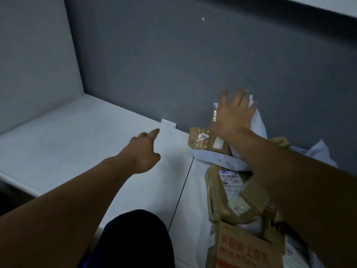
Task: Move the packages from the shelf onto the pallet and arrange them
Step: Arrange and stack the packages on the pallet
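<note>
Several packages lie piled at the right of a white shelf board (pixel 77 144). A brown flat package with a "220" sticker (pixel 204 141) lies on a white mailer (pixel 216 159). A white bag (pixel 257 120) leans on the grey back wall. Nearer me are a taped brown parcel with a label (pixel 231 194) and a cardboard box with red print (pixel 243 248). My right hand (pixel 234 113) is spread flat with straight fingers over the white bag. My left hand (pixel 144 149) hovers over the bare shelf, index finger pointing ahead, holding nothing.
A grey back wall (pixel 173 64) and a grey side panel (pixel 32 60) close in the shelf. A thin seam (pixel 183 188) splits the shelf boards. A dark rounded shape, likely my knee (pixel 135 240), sits at the bottom.
</note>
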